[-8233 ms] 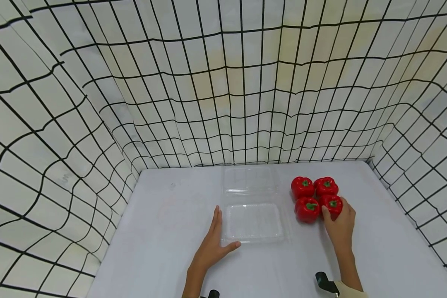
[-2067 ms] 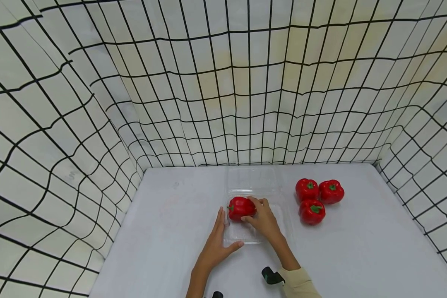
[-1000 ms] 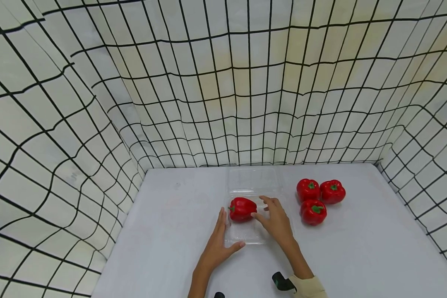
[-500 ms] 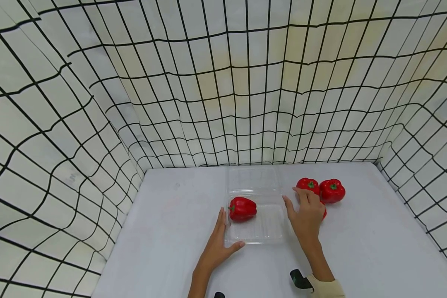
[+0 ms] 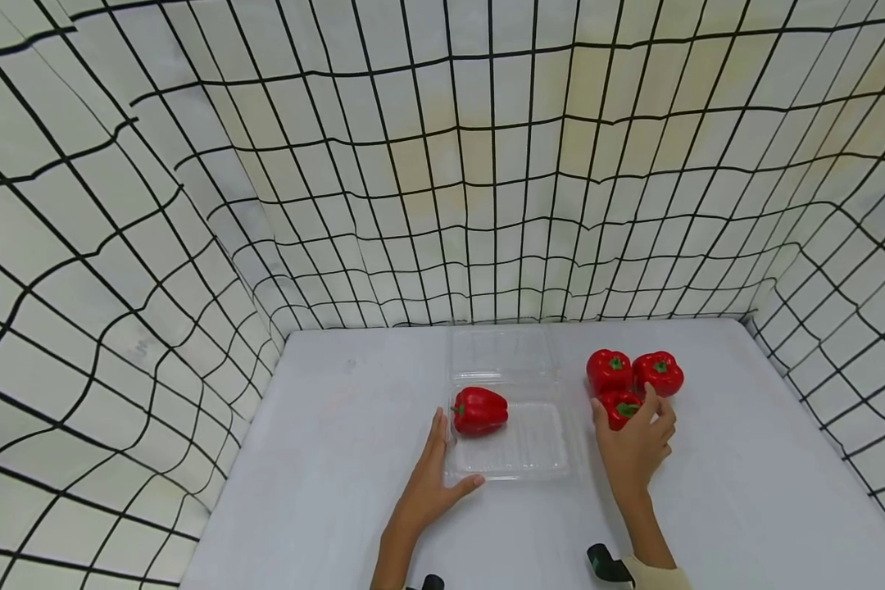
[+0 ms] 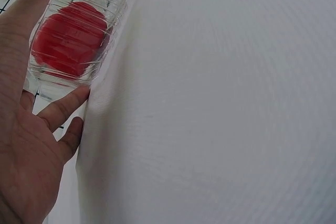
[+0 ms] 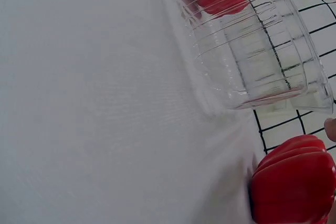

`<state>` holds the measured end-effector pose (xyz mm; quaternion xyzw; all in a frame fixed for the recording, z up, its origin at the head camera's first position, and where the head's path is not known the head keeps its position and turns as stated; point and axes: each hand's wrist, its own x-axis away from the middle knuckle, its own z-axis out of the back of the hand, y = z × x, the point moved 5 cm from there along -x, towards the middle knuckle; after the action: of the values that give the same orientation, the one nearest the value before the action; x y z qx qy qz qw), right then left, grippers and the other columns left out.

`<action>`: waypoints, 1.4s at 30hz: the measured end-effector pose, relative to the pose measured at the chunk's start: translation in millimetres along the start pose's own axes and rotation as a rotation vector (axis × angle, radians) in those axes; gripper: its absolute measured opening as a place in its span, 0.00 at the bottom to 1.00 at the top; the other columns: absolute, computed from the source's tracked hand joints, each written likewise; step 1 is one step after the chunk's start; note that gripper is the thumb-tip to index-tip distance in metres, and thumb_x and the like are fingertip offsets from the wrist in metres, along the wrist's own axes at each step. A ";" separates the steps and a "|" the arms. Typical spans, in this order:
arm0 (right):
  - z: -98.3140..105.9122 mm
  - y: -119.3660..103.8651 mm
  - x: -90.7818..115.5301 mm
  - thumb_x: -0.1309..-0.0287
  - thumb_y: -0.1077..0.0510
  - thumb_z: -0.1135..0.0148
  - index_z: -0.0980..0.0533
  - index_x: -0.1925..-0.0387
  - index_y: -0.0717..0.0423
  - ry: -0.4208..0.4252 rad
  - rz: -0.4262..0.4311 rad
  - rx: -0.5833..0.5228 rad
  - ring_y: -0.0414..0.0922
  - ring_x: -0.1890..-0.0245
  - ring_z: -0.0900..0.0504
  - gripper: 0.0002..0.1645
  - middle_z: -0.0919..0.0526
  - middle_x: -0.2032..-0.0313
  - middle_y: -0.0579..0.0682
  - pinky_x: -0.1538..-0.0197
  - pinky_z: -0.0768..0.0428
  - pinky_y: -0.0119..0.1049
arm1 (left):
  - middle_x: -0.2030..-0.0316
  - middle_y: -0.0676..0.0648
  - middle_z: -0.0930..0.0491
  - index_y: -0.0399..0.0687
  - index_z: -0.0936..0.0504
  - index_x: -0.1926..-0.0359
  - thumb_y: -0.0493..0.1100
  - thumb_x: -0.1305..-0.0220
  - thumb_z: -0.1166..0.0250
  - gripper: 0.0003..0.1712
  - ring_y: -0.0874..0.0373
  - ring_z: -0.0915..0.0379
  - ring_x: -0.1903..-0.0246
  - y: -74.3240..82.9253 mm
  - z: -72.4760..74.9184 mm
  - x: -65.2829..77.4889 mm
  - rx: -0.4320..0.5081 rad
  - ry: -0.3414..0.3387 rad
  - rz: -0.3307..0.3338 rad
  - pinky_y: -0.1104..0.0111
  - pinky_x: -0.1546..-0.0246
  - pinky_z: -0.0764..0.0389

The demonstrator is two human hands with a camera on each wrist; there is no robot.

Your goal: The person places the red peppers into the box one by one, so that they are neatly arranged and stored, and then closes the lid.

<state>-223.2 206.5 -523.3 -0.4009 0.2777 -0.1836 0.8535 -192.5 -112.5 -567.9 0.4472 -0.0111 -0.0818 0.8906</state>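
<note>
In the head view, my left hand [image 5: 433,483] lies at the left front corner of a clear plastic clamshell container [image 5: 531,467], fingers straight along its left side and thumb along the front edge. One red bell pepper [image 5: 479,411] lies on its side in the container's left part, its stem toward my left hand; it shows through the clear wall in the left wrist view. My right hand [image 5: 629,447] has thumb and index finger round opposite sides of the front bell pepper [image 5: 619,407] on the right. This pepper [image 7: 294,184] stands on the table in the right wrist view.
Two more red bell peppers, one at the left [image 5: 609,371] and one at the right [image 5: 659,373], stand just behind the one at my right hand. The container's lid [image 5: 503,354] lies folded back. Black netting [image 5: 487,205] over pale walls borders the white table [image 5: 324,459].
My right hand has let go of the pepper in the container and moved right to the front pepper of the group. Earlier, it carried that first pepper over. The left hand stays put.
</note>
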 end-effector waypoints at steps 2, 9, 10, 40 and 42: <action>-1.9 6.1 1.5 0.51 0.51 0.27 0.47 0.28 0.58 -0.021 -0.036 0.008 0.62 0.33 0.42 0.55 0.42 0.34 0.67 0.44 0.37 0.69 | 0.22 0.59 0.65 0.60 0.63 0.22 0.66 0.48 0.30 0.65 0.52 0.60 0.23 -0.2 0.1 -0.5 -0.001 -0.002 -0.001 0.46 0.30 0.39; -7.3 18.0 7.5 0.48 0.52 0.29 0.51 0.27 0.62 -0.107 -0.103 0.023 0.65 0.36 0.37 0.56 0.41 0.36 0.70 0.45 0.30 0.73 | 0.22 0.60 0.64 0.60 0.62 0.22 0.67 0.49 0.30 0.65 0.52 0.60 0.23 -0.8 -0.5 -1.3 -0.011 0.006 -0.001 0.46 0.30 0.39; -7.6 18.8 8.2 0.48 0.52 0.29 0.52 0.27 0.62 -0.118 -0.109 0.019 0.66 0.36 0.37 0.56 0.41 0.36 0.70 0.45 0.30 0.73 | 0.22 0.60 0.64 0.60 0.62 0.22 0.67 0.49 0.30 0.65 0.52 0.60 0.23 -1.0 -0.6 -1.3 -0.011 0.006 0.001 0.46 0.30 0.39; 2.9 23.0 13.7 0.52 0.61 0.27 0.47 0.33 0.62 -0.042 -0.096 -0.185 0.56 0.33 0.41 0.51 0.41 0.37 0.63 0.43 0.25 0.65 | 0.22 0.62 0.65 0.64 0.62 0.22 0.67 0.49 0.30 0.64 0.54 0.61 0.22 2.3 -0.8 -0.3 0.001 -0.007 0.022 0.46 0.30 0.39; 3.5 21.2 13.5 0.53 0.62 0.27 0.47 0.33 0.60 -0.019 -0.073 -0.195 0.53 0.33 0.42 0.51 0.41 0.36 0.62 0.43 0.23 0.63 | 0.22 0.63 0.65 0.64 0.62 0.22 0.67 0.49 0.30 0.64 0.56 0.62 0.22 2.0 -0.2 0.1 0.002 -0.008 0.021 0.48 0.29 0.40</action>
<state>-208.6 214.3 -542.6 -0.4936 0.2716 -0.1827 0.8057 -192.1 -111.2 -566.4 0.4475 -0.0193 -0.0739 0.8910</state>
